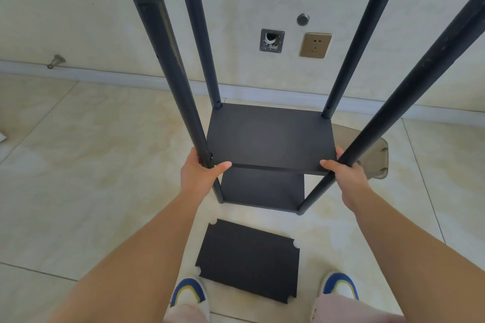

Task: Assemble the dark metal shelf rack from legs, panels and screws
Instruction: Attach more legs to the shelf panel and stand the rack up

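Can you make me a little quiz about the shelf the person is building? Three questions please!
1. True or false: one loose panel lies flat on the floor by the shoes.
2. How many legs stand up on the rack? A) two B) four C) six
3. Fill in: the left hand and the right hand both grip the ______ panel, each at a near corner.

Key: 1 true. 2 B. 3 upper.
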